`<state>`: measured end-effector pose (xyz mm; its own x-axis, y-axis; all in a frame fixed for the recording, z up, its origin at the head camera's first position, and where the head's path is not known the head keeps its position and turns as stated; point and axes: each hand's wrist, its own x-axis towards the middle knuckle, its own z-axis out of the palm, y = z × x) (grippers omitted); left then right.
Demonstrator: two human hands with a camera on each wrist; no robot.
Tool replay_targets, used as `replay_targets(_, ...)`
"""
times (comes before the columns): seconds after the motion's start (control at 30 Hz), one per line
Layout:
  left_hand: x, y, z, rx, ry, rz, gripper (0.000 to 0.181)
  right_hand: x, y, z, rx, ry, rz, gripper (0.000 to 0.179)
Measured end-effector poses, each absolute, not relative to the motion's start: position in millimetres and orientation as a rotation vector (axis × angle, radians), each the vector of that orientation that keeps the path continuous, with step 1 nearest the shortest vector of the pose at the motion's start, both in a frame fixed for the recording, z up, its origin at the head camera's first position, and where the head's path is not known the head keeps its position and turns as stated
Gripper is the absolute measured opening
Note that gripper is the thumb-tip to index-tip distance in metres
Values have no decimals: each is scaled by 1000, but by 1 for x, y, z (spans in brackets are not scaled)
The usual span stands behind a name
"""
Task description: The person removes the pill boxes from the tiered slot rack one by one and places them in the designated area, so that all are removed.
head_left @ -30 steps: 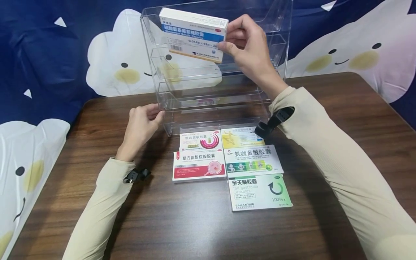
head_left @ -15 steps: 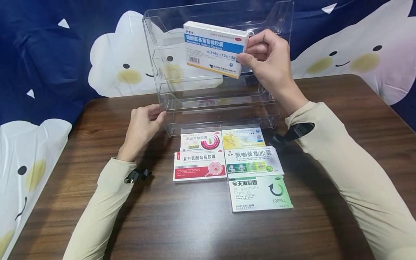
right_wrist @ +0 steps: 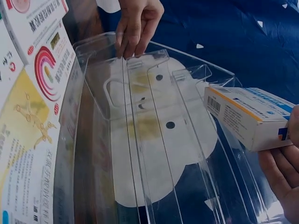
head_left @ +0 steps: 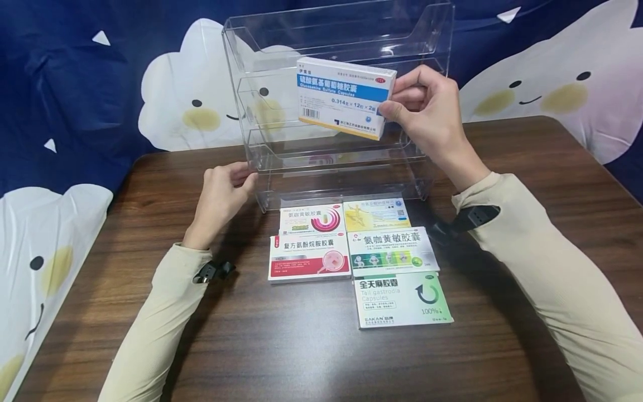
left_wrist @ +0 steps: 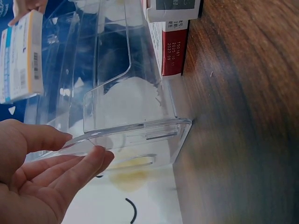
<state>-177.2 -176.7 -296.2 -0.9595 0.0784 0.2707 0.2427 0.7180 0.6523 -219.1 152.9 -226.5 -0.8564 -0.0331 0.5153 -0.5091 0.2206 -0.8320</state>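
Observation:
My right hand (head_left: 432, 114) pinches the right end of a white and blue medicine box (head_left: 344, 99), its orange-edged front facing me. The box hangs in front of a clear tiered display rack (head_left: 326, 163), apart from the table. With thumb and fingers on either side of the rack's left side panel (left_wrist: 135, 133), my left hand (head_left: 223, 198) holds it low down. In the right wrist view the same medicine box (right_wrist: 247, 114) shows its side and barcode end. Part of the right hand (right_wrist: 285, 172) is cut off there.
Several medicine boxes lie before the rack: a pink-ringed one (head_left: 311, 218), a yellow one (head_left: 377, 214), a red one (head_left: 308, 257), a green-banded one (head_left: 393, 249) and a green one (head_left: 403, 300). A patterned blue curtain (head_left: 120, 84) hangs behind the wooden table (head_left: 241, 335).
My right hand has brought the white and blue box down and to the right, from the rack's upper tiers to its middle. The left hand keeps its place on the rack.

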Motion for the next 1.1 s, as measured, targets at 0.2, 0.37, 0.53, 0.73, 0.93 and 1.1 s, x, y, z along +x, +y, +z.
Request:
replay_targets(0.2, -188, -180, -296, -270, -2706, -1088, 29, -212, 155, -229, 530, -2103, 1791, 23)
replay_targets(0.37, -188, -180, -297, -276, -2696, -1080, 28, -202, 159, -239, 562, -2150, 1842, 24)
replay_targets(0.53, -189, -180, -298, -281, -2696, -1078, 28, -192, 165, -250, 541, -2190, 1896, 23)
replay_targets(0.73, -190, -180, -298, -282, -2701, -1077, 28, -180, 168, -262, 467, -2257, 1976, 19)
replay_targets(0.93, -190, -179, -298, -276, -2710, -1070, 28, -171, 171, -273, 391, -2368, 1991, 16)
replay_targets(1.1, -189, -180, -298, -274, -2709, -1057, 28, -163, 170, -279, 370, -2432, 2026, 17)
